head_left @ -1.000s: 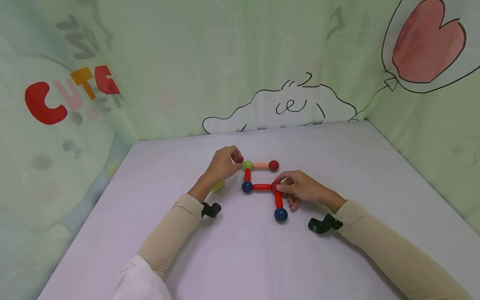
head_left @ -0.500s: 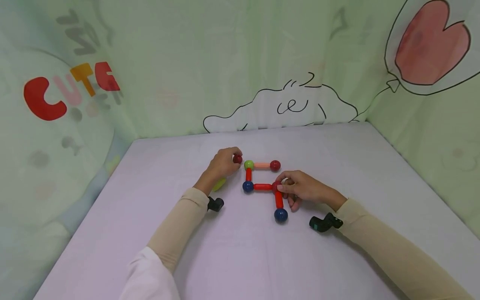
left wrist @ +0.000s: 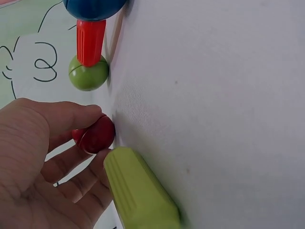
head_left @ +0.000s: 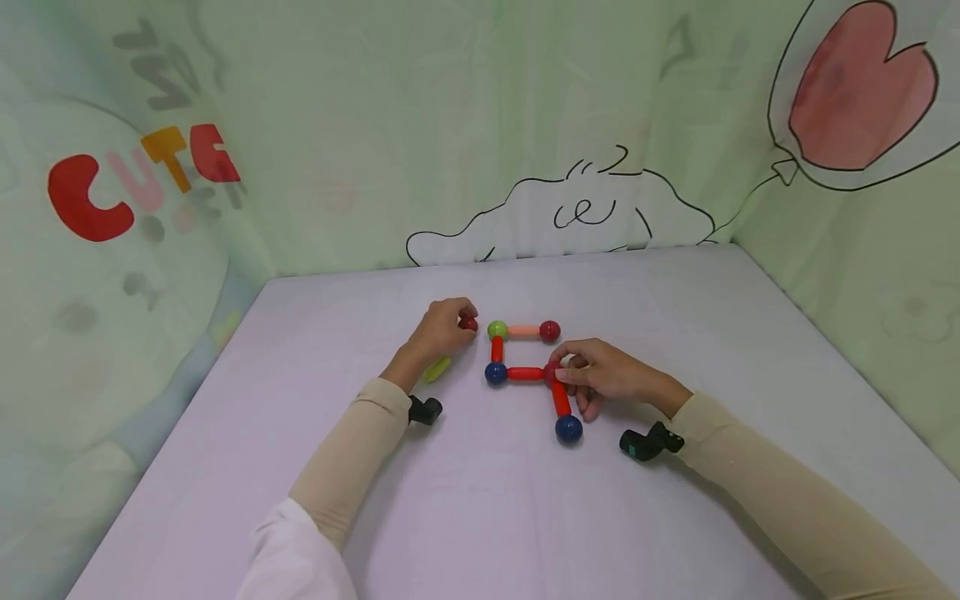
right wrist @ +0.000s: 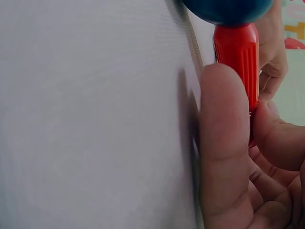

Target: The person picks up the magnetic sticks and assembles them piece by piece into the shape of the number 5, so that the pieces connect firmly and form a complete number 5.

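Left of the joined toy pieces, my left hand (head_left: 441,332) pinches a loose dark red ball (left wrist: 99,136) between thumb and fingers, apart from the green ball (head_left: 498,330). Red rods (head_left: 527,373) link the green ball, a blue ball (head_left: 496,373) and a red ball (head_left: 551,372). My right hand (head_left: 603,375) grips that last ball, mostly hidden by the fingers. From it a red rod (right wrist: 240,52) runs toward me to another blue ball (head_left: 568,429). A pink rod (head_left: 523,331) joins the green ball to a red ball (head_left: 550,331) at the far right.
Beside my left wrist a yellow-green rod (head_left: 437,369) lies loose on the pale tabletop (head_left: 480,517). Black wrist cameras (head_left: 651,442) hang at both cuffs. A printed cloth (head_left: 337,167) stands behind and at the sides.
My left hand has drawn the loose red ball slightly left, away from the green ball. The near blue ball and its rod have swung a little right; my right hand keeps its grip.
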Demonstrator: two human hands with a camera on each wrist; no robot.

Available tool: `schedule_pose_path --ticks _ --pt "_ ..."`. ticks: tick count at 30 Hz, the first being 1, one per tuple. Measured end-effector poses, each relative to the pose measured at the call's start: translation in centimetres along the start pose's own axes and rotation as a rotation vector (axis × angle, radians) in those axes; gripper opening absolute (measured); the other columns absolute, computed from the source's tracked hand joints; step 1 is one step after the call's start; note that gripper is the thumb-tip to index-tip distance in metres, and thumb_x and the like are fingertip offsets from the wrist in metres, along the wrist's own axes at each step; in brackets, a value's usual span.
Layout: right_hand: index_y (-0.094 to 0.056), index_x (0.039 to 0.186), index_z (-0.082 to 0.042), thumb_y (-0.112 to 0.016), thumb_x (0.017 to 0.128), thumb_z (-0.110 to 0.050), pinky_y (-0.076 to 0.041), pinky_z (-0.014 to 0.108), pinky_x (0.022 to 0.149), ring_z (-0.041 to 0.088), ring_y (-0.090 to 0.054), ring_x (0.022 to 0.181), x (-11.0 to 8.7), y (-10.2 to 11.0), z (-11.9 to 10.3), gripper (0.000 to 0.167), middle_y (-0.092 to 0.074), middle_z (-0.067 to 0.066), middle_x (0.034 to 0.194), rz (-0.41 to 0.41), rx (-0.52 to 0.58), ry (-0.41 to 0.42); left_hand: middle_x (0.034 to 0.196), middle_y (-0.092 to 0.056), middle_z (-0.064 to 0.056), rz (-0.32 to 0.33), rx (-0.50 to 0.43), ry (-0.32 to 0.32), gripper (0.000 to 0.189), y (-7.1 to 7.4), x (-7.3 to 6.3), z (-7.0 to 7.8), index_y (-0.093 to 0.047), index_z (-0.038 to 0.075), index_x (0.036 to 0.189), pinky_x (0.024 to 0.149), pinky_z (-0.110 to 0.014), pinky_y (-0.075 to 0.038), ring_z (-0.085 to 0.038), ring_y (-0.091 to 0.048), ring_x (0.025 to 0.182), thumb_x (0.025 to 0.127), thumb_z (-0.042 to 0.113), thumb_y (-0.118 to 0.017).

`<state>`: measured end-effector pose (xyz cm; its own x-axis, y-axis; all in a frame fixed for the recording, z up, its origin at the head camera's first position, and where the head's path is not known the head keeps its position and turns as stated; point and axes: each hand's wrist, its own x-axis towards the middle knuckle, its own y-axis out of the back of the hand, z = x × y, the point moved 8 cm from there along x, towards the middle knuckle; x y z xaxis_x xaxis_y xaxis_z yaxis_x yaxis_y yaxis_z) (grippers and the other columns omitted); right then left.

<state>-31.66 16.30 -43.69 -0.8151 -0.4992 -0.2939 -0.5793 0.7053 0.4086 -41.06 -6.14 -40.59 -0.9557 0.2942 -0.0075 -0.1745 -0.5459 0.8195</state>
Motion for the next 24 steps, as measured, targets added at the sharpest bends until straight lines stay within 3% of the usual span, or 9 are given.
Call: schedule_pose_path --ticks 8,13,17,21,24 --pt "-0.054 0.130 -0.004 -0.061 0.102 -0.016 -0.061 0.043 0.062 0.027 -0.067 0.061 0.0 0.0 0.2 0.031 -0.065 0.015 0.079 0.013 -0.002 -0.010 0.124 -0.061 -0.009 -0.082 -0.030 0.000 0.038 -0.2 -0.9 -0.9 -0.062 0.013 0.130 0.096 -0.039 -0.052 -0.025 -0.056 0.109 0.093 0.013 -0.069" --pt "-0.053 0.129 -0.003 -0.061 0.102 -0.015 -0.061 0.043 0.062 0.027 -0.066 0.060 -0.1 0.0 0.1 0.030 -0.065 0.015 0.078 0.013 0.006 -0.008 0.131 -0.059 -0.014 -0.143 -0.002 -0.001 0.060 -0.1 -1.7 -1.1 -0.052 0.015 0.143 0.103 -0.044 -0.048 -0.027 -0.056 0.115 0.088 0.014 -0.078" --pt "-0.053 0.130 -0.003 -0.061 0.102 -0.015 -0.061 0.042 0.062 0.026 -0.066 0.060 -0.1 0.0 0.0 0.031 -0.064 0.015 0.077 0.017 0.001 -0.014 0.132 -0.058 -0.016 -0.154 0.044 0.010 0.078 0.2 -2.6 -1.4 -0.042 0.012 0.151 0.105 -0.045 -0.047 -0.029 -0.055 0.118 0.084 0.016 -0.083" --pt "-0.053 0.131 -0.004 -0.061 0.102 -0.015 -0.060 0.040 0.061 0.026 -0.066 0.061 -0.2 0.0 -0.1 0.032 -0.064 0.015 0.078 0.028 -0.008 -0.029 0.127 -0.060 -0.015 -0.141 0.073 0.027 0.084 0.5 -3.7 -1.7 -0.039 0.009 0.153 0.099 -0.043 -0.051 -0.028 -0.057 0.113 0.082 0.016 -0.084" --pt "-0.053 0.131 -0.004 -0.061 0.103 -0.015 -0.061 0.040 0.062 0.026 -0.066 0.061 -0.4 0.0 -0.3 0.031 -0.064 0.015 0.079 0.034 -0.018 -0.031 0.116 -0.062 -0.013 -0.147 0.090 0.066 0.077 0.8 -4.6 -2.0 -0.045 0.008 0.147 0.089 -0.040 -0.053 -0.027 -0.059 0.103 0.082 0.017 -0.084"
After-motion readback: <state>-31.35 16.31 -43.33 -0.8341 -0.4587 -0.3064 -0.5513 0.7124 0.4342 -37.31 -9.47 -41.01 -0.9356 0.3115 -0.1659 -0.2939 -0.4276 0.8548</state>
